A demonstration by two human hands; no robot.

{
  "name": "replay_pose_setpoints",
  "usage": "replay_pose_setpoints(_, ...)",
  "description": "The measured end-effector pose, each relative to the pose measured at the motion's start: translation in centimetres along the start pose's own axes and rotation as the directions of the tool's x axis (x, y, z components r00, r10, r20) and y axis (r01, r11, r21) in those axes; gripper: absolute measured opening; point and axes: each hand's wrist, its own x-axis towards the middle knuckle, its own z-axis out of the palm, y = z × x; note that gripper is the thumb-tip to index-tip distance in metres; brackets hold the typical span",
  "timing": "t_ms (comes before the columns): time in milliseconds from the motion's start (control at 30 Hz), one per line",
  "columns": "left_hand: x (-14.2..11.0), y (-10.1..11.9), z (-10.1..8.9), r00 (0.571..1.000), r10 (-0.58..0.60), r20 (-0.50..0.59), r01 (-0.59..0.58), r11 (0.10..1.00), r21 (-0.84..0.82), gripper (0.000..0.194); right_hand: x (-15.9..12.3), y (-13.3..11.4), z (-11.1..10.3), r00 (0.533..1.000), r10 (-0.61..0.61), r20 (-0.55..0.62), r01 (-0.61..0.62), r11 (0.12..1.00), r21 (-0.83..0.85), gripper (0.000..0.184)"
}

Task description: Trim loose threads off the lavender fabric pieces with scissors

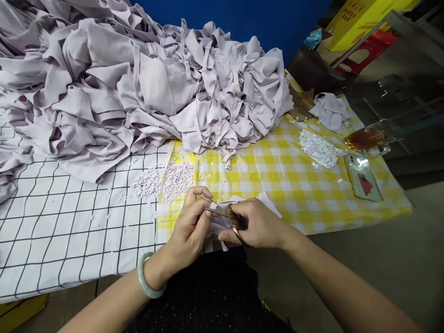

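My right hand (256, 224) grips a pair of scissors (222, 211) by the handle loops, and the blades point left with a gap between them. Pinched in the fingertips of my left hand (194, 217) is a pale lilac fabric piece (219, 225), close against the blades. Part of that piece hangs below the scissors and the rest is partly hidden by my right hand. Behind my hands, a scatter of tiny fabric snippets (178, 181) lies across the seam of two tablecloths. A green bangle (144, 277) circles my left wrist.
A large heap of lilac fabric pieces (152, 88) fills the back left of the table. At the right are a pile of white snippets (321, 149), a crumpled cloth (331, 112), a phone (363, 178) and a glass mug of brown liquid (366, 138) near the edge.
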Motion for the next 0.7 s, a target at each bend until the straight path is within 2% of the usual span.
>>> replay_pose_setpoints(200, 0.0, 0.0, -0.1, 1.000, 0.002, 0.008, -0.002, 1.000, 0.021, 0.023, 0.4, 0.3, 0.2, 1.000, 0.016, 0.002, -0.016, 1.000, -0.021, 0.058)
replay_pose_setpoints(433, 0.2, -0.3, -0.2, 0.999, 0.036, -0.015, -0.035, 0.999, 0.007, 0.023, 1.0, 0.2, -0.1, 0.995, 0.091, 0.042, -0.088, 0.994, -0.071, 0.061)
replay_pose_setpoints(700, 0.4, -1.0, -0.6, 0.999, -0.013, -0.051, 0.014, 1.000, 0.004, 0.024, 2.3, 0.0, -0.8, 0.987, 0.144, 0.075, -0.129, 0.976, -0.178, 0.058)
